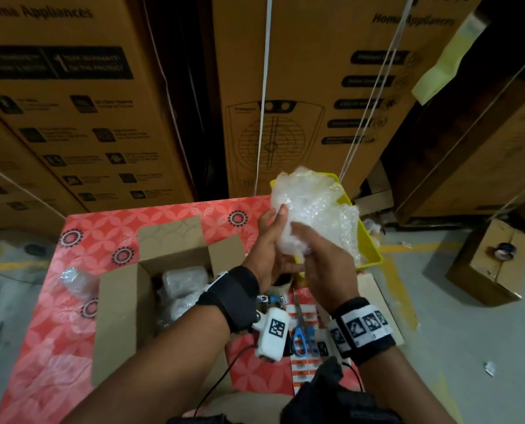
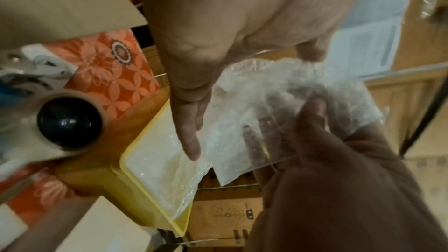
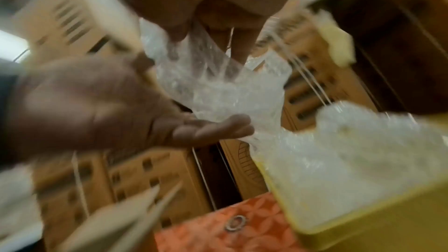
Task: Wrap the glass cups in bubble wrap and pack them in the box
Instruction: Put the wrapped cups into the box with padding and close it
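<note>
Two hands, the left hand (image 1: 270,255) and right hand (image 1: 325,264), hold a crumpled, featherlight sheet of bubble wrap (image 1: 310,209) above the yellow tray (image 1: 370,246), fingers loosely curled and pinching its lower folds; soft and slippery, probably best gripped by the edges

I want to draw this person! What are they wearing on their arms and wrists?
Bare forearms, no sleeves. The left wrist has a wide black strap with a white boxy camera bearing a black square code and trailing a thin black cable. The right wrist has a black band with white code tags.
</note>
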